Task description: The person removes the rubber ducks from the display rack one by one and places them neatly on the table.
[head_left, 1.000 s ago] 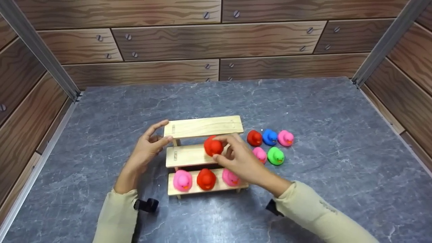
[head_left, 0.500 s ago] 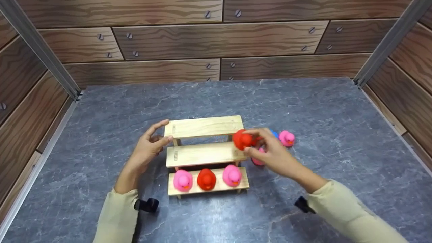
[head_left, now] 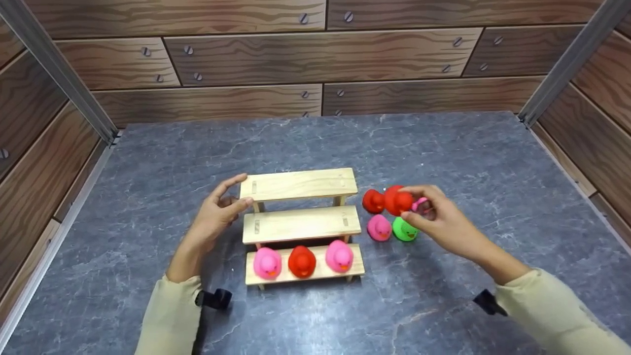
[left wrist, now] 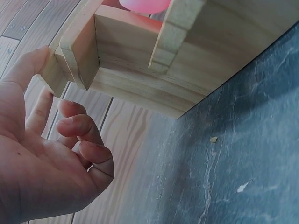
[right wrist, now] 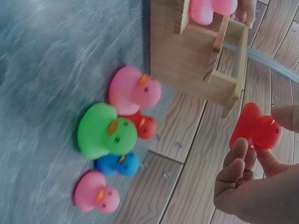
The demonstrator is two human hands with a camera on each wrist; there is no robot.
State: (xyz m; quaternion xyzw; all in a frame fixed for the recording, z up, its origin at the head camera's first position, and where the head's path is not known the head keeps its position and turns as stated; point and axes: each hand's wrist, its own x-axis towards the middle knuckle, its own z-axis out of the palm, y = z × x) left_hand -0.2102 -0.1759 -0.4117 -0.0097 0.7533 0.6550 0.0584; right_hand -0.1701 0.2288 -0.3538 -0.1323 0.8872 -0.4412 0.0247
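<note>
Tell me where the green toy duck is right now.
In the head view, the green toy duck sits on the grey marbled tabletop, right of the three-tier wooden stand, just right of a pink toy duck.

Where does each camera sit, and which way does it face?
Head: worn on the head, looking forward and down at the wooden stand; sleeved forearms, left grip and right grip show.
Left wrist: worn there, facing the stand's end; the left grip shows.
Right wrist: worn there, facing the held red duck and green duck; the right grip shows, part of the left beyond.
Shared by head and right wrist: those two ducks.
</note>
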